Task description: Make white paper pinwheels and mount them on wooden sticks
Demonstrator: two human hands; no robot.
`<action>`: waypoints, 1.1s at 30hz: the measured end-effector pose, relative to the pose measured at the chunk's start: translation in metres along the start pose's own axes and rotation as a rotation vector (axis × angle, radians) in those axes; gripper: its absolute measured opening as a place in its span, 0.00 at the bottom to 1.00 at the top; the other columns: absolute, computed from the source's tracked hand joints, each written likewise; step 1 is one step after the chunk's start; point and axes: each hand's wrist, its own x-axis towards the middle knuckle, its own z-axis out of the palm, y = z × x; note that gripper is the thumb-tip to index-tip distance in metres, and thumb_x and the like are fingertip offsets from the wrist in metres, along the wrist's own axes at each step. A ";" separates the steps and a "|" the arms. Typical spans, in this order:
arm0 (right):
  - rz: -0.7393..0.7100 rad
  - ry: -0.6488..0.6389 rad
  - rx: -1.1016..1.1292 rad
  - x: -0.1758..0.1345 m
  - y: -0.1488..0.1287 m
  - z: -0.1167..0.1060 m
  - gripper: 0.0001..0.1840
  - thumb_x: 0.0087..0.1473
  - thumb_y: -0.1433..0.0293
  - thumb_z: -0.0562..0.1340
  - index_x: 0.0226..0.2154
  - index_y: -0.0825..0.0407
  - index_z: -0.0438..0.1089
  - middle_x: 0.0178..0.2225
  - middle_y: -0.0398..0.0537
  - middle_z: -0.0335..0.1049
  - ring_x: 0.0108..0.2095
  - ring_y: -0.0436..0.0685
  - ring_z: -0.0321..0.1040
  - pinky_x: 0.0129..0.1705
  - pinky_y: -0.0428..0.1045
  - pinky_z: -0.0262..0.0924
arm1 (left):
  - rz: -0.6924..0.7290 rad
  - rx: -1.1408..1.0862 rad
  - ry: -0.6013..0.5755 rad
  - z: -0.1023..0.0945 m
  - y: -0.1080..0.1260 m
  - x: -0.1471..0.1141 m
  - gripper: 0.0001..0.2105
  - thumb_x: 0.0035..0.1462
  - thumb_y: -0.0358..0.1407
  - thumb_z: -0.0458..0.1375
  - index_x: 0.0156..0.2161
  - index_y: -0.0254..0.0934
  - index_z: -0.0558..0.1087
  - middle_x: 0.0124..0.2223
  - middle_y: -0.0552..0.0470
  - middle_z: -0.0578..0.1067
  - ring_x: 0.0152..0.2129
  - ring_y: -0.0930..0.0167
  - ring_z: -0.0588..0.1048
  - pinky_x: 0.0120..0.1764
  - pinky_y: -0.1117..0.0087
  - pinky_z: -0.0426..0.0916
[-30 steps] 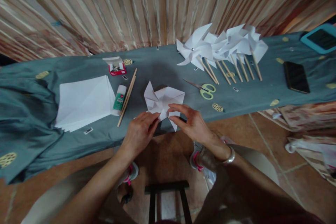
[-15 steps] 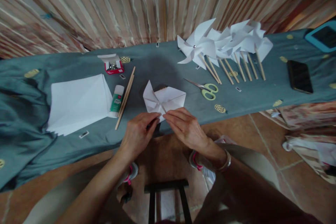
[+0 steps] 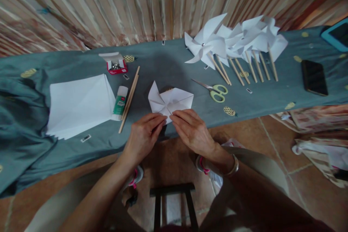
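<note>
While both hands work close in at the near edge of the cloth (image 3: 255, 104), the left hand (image 3: 141, 136) pinches the near-left part of the folded paper (image 3: 176, 96) betw. thumb & fingertips, and the right hand (image 3: 193, 132) pinches just beside it, fingers bunched tight; the fingertips almost meet nr the paper's middle, prob. so the flaps there can't spring up; exact contact is hard to tell b/c the fingers hide the near side; the paper lies flat-ish on the cloth, directly in front of the person, w/ one far-left point standing up, so the cloth likely takes the weight & both hands are free for the pinch; supplies sit to the left, approx. within reach: stack of white sheets (image 3: 78, 105), glue stick (image 3: 119, 105) lying beside it, two wooden sticks (image 3: 129, 99) side by side next to that, & a small red box (image 3: 119, 71), lid up, presumably so the metal bits inside are easy to get at; scissors (image 3: 211, 88) lie to the right, set down clear of the paper; white pinwheels (image 3: 208, 43) overlap in a row at far right, sticks toward the person, prob. to save space; a phone (image 3: 314, 77) lies well apart, out of the way.
</note>
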 end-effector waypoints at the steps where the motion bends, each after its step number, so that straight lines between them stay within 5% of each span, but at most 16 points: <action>1: 0.009 0.004 0.000 0.000 0.000 0.001 0.16 0.62 0.74 0.53 0.49 0.54 0.70 0.48 0.54 0.72 0.49 0.60 0.65 0.54 0.56 0.64 | -0.004 0.001 -0.004 0.000 0.000 0.000 0.12 0.63 0.34 0.52 0.42 0.35 0.78 0.40 0.46 0.80 0.36 0.69 0.79 0.41 0.69 0.75; 8: 0.104 -0.041 0.002 0.002 -0.002 0.002 0.20 0.63 0.70 0.52 0.56 0.43 0.64 0.58 0.52 0.63 0.59 0.63 0.59 0.60 0.62 0.59 | -0.011 0.010 -0.007 0.000 0.000 0.002 0.12 0.63 0.34 0.52 0.42 0.36 0.78 0.40 0.47 0.80 0.35 0.69 0.79 0.41 0.69 0.75; 15: 0.104 -0.080 -0.067 0.005 -0.003 0.005 0.20 0.64 0.69 0.52 0.57 0.51 0.63 0.64 0.56 0.54 0.66 0.64 0.45 0.61 0.64 0.54 | -0.006 -0.006 -0.001 0.000 -0.001 0.003 0.11 0.62 0.33 0.53 0.41 0.36 0.78 0.40 0.48 0.80 0.35 0.70 0.79 0.41 0.69 0.75; 33: 0.096 -0.021 -0.147 0.009 -0.006 0.014 0.17 0.64 0.68 0.50 0.53 0.52 0.65 0.62 0.58 0.58 0.65 0.64 0.50 0.59 0.62 0.56 | -0.032 -0.073 -0.042 -0.003 -0.003 0.007 0.09 0.61 0.32 0.55 0.41 0.34 0.78 0.40 0.47 0.80 0.35 0.70 0.79 0.41 0.70 0.74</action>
